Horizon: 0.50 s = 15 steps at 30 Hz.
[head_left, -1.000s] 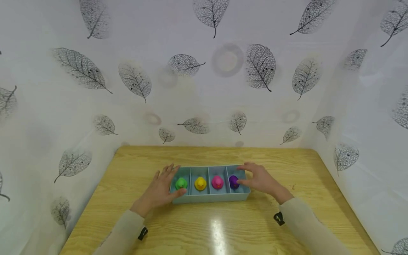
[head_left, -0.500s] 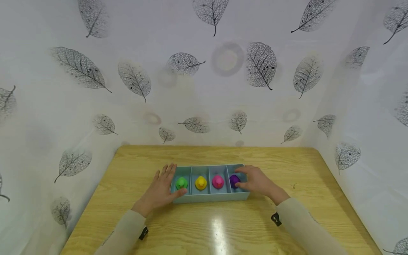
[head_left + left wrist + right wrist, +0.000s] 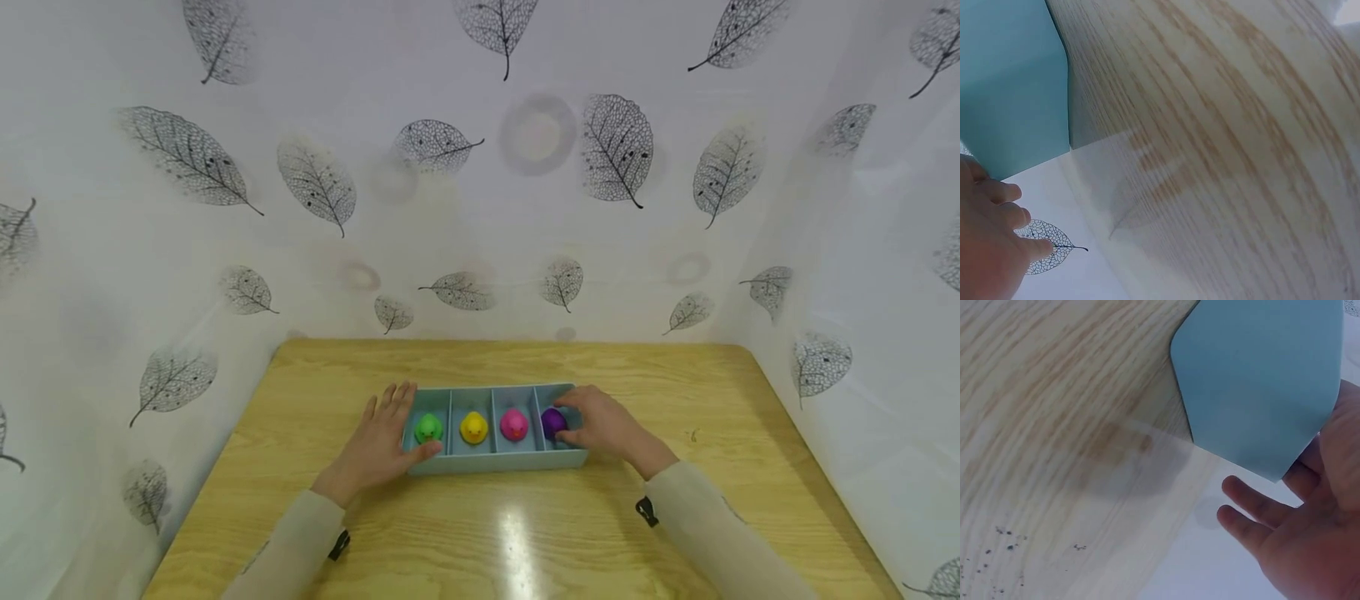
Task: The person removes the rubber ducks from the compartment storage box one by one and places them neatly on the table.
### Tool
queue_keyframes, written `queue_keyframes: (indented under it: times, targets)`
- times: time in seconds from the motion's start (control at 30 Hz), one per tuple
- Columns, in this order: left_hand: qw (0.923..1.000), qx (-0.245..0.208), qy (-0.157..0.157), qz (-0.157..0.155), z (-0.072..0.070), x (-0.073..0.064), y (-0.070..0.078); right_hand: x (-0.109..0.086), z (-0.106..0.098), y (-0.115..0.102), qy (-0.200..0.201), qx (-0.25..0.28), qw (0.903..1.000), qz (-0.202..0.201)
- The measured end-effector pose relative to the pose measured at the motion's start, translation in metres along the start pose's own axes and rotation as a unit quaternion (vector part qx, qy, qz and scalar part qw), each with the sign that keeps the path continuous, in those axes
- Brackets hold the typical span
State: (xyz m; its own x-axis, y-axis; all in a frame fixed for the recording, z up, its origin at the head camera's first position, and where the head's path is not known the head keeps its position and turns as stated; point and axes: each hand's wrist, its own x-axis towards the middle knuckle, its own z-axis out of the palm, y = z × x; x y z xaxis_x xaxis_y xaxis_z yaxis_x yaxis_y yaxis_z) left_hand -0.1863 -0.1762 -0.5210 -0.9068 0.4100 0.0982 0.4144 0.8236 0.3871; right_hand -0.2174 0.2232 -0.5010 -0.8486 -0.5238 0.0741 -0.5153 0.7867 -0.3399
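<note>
A blue-grey tray (image 3: 495,462) with a row of compartments stands on the table. In it, left to right, sit a green rubber duck (image 3: 428,428), a yellow one (image 3: 474,427), a pink one (image 3: 514,425) and a purple rubber duck (image 3: 553,423). My left hand (image 3: 378,446) lies along the tray's left end, fingers straight, thumb over the front wall by the green duck. My right hand (image 3: 607,425) reaches over the right end, thumb and index finger around the purple duck. In the right wrist view two fingers (image 3: 1250,519) extend outside the tray's end wall (image 3: 1260,381).
The wooden table (image 3: 450,533) reaches back to a white leaf-print sheet (image 3: 480,208) that also covers both sides. Black clips (image 3: 647,511) hang near both sleeve cuffs.
My right hand has moved slightly left, and its thumb and index finger have closed in around the purple duck. The left hand stays at the tray's left end with little movement.
</note>
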Motion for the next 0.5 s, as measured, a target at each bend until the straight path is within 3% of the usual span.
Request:
queue_keyframes:
  times: [0.5]
  targets:
    - [1.0,0.006,-0.004,-0.005,0.0005,0.001,-0.0012,0.0066,-0.0054,-0.0062,-0.043,-0.059,0.9973,0.012]
